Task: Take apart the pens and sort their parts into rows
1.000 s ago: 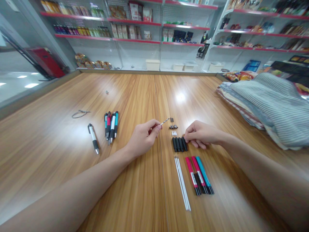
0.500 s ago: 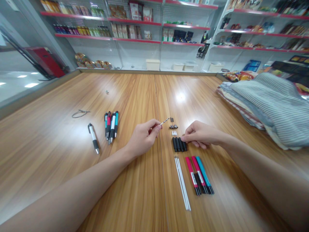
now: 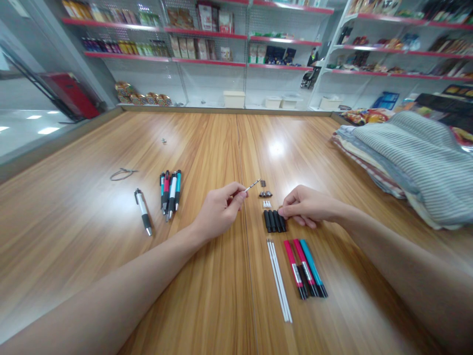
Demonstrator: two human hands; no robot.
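Note:
Between thumb and forefinger, my left hand pinches a thin white pen refill, its tip pointing up and right. My right hand is closed at the top of the rightmost black pen grip in a row of several lying side by side; its fingertips cover part of it. Above the row lie small white pieces, silver pen tips and small springs. Below are white refills, two pink pen barrels and a teal barrel, with a dark one between.
At the left lie a bunch of assembled pens, a single white and black pen and a looped grey tie. Folded cloths are stacked at the right. Stocked shelves stand behind the table's raised edge.
My right fingertips have shifted very slightly to the right at the rightmost black pen grip. My left hand and the refill in it stay almost still.

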